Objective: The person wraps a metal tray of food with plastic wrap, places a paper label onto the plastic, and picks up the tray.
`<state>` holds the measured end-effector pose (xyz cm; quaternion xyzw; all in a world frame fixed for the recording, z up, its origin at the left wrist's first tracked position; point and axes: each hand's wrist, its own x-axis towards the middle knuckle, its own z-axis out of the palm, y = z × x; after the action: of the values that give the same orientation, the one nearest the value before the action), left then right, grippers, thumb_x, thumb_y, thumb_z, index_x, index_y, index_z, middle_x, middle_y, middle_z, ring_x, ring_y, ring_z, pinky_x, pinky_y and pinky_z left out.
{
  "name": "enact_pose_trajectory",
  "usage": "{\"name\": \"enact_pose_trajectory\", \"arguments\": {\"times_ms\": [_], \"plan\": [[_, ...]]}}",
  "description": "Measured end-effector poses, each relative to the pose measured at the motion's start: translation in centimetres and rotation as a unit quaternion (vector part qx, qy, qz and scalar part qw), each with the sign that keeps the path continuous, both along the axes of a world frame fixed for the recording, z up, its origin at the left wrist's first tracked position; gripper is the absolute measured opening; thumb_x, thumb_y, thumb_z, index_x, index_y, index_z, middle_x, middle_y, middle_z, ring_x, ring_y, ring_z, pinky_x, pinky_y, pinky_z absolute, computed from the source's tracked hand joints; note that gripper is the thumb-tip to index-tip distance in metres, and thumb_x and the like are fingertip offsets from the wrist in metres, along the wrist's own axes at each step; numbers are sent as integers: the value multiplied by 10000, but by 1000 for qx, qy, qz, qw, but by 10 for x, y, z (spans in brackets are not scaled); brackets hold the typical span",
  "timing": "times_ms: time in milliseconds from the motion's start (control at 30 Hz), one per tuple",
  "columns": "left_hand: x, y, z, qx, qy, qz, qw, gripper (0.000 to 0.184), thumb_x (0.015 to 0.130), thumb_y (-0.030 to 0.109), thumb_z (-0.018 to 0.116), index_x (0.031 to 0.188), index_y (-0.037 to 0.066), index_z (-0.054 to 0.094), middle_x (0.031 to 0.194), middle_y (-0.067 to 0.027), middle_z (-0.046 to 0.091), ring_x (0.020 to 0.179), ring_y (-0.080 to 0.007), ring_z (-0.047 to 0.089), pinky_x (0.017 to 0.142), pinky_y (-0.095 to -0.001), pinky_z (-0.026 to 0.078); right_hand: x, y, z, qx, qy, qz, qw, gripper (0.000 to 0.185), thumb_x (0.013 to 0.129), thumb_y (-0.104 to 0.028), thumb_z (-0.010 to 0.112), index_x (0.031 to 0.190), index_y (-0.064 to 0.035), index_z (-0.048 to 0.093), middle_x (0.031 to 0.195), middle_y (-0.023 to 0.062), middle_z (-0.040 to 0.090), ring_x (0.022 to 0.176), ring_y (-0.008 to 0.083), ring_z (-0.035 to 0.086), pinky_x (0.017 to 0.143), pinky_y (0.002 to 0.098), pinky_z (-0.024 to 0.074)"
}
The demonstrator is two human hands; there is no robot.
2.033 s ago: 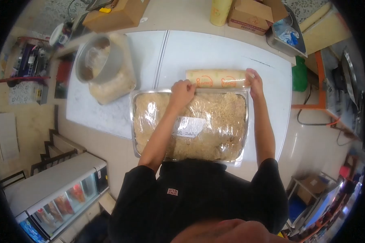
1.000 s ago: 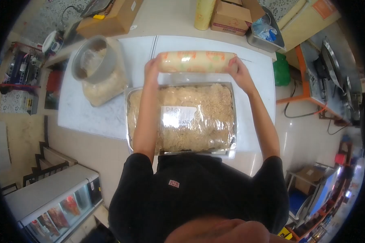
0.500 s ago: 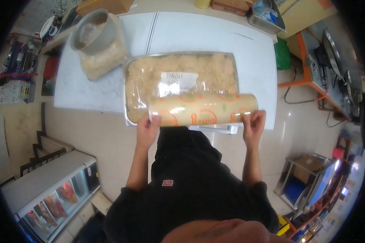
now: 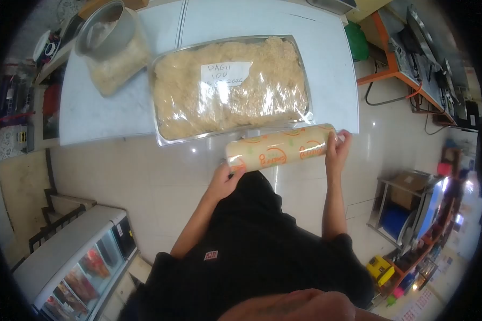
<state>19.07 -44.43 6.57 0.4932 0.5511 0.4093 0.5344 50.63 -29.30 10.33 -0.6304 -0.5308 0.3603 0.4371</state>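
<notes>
A thick roll of plastic wrap [image 4: 281, 150] with orange and green print lies across between my hands, just off the table's front edge. My left hand [image 4: 226, 182] is closed on its left end, and my right hand [image 4: 337, 150] grips the right end. Beyond the roll, a metal tray [image 4: 163, 142] full of light brown crumbly food sits on the white table, covered in clear film. A white paper label [image 4: 225, 74] with handwriting shows on its top.
At the table's back left, a round metal pot [image 4: 106, 32] rests on a bag of pale food [image 4: 118, 67]. A green bag [image 4: 355, 40] is right of the white table [image 4: 334, 80]. A glass-fronted freezer [image 4: 80, 257] stands lower left, a metal rack [image 4: 404, 206] lower right.
The roll has come from the tray's far side, over the tray, to its near side, held at both ends. The view has shifted, and the tray is now higher in it.
</notes>
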Motion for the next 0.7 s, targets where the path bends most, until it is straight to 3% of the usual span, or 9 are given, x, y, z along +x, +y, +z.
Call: {"name": "enact_pose_trajectory", "arguments": {"times_ms": [100, 200, 300, 400, 467, 533, 600, 700], "plan": [[25, 20, -27, 65, 46, 29, 996, 240, 985, 186, 572, 1117, -10, 618, 1053, -121, 689, 981, -205, 643, 879, -340, 483, 13, 21, -31, -36, -93, -20, 995, 276, 1004, -265, 529, 1103, -7, 508, 679, 41, 518, 641, 64, 443, 547, 257, 361], [27, 21, -17, -11, -12, 19, 1000, 259, 997, 206, 554, 1122, -14, 612, 1081, -130, 674, 1016, -199, 629, 891, -326, 474, 17, 30, -34, -17, -143, -11, 990, 349, 1009, -314, 487, 1006, 22, 580, 648, 46, 526, 634, 89, 460, 568, 289, 390], [24, 4, -25, 1, -75, -1, 997, 270, 992, 195, 559, 1155, -17, 590, 1058, -123, 648, 970, -198, 609, 872, -327, 466, 17, 17, -22, 4, -154, 0, 988, 387, 1007, -316, 478, 897, 33, 603, 653, 48, 537, 636, 105, 455, 587, 302, 404], [40, -3, -69, -55, -207, 82, 973, 296, 1016, 233, 523, 1131, -33, 586, 1042, -90, 639, 959, -151, 573, 877, -301, 448, 18, 10, -35, -28, -149, -10, 988, 400, 1008, -305, 480, 841, 39, 598, 661, 56, 537, 646, 106, 440, 595, 309, 403], [40, 11, -83, -116, -203, 174, 957, 368, 1032, 270, 496, 1235, -32, 546, 1139, -86, 623, 1015, -153, 568, 924, -293, 432, 26, 14, -64, -85, -180, -6, 980, 407, 1014, -298, 475, 821, 41, 592, 659, 52, 526, 656, 103, 435, 602, 309, 402], [38, 35, -99, -164, -164, 270, 934, 444, 1045, 325, 465, 1289, -41, 525, 1192, -103, 610, 1091, -155, 542, 982, -293, 397, 24, 23, -100, -68, -137, -3, 988, 424, 1024, -298, 462, 801, 43, 578, 652, 41, 508, 637, 103, 431, 587, 317, 395], [39, 55, -104, -126, -204, 306, 921, 388, 1049, 309, 450, 1216, -32, 532, 1111, -98, 600, 1042, -149, 533, 957, -296, 402, 17, 31, -126, -86, -51, -47, 994, 436, 1040, -298, 444, 790, 39, 563, 663, 15, 494, 623, 104, 436, 579, 309, 393], [47, 63, -104, -111, -228, 346, 903, 376, 1050, 299, 446, 1207, -34, 527, 1122, -100, 588, 1058, -153, 523, 969, -303, 396, -11, 51, -111, -64, 97, -101, 988, 409, 1040, -287, 443, 788, 14, 560, 682, 4, 503, 614, 85, 435, 544, 273, 382]]}}
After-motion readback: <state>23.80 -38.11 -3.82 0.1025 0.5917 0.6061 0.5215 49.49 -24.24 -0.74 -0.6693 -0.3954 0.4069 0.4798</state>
